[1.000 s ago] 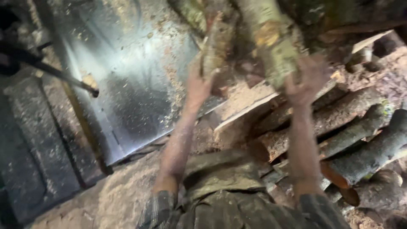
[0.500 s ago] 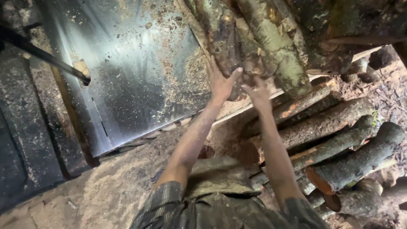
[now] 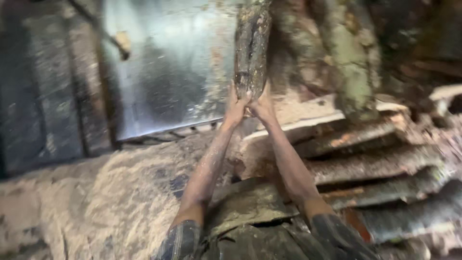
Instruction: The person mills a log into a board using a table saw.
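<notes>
Head view, looking down along both outstretched arms. The fingers (image 3: pixel 239 98) of the left hand (image 3: pixel 236 110) and those of the right hand (image 3: pixel 262 107) are clenched around the lower end of a dark, bark-covered log (image 3: pixel 251 50). The log stands nearly upright and rises from the fingers to the top edge of the frame. The two hands press together, thumbs side by side, directly under the log's cut end.

Just right of the fingers, thicker mossy logs (image 3: pixel 349 62) lean in a blurred mass. Below and to the right of the fingers, a stack of split logs (image 3: pixel 380 163) lies roughly level, one above another. Left of the fingers, a scuffed metal sheet (image 3: pixel 168 72) dusted with sawdust reflects light; a dark rod (image 3: pixel 103 33) crosses its upper left corner. Below the fingers, toward the camera, pale sawdust (image 3: pixel 96 192) covers the ground.

Both forearms are bare, dusty and nearly straight, converging from the rolled sleeves (image 3: pixel 180 238) at the bottom edge up to the log. Motion blur hides finer detail.
</notes>
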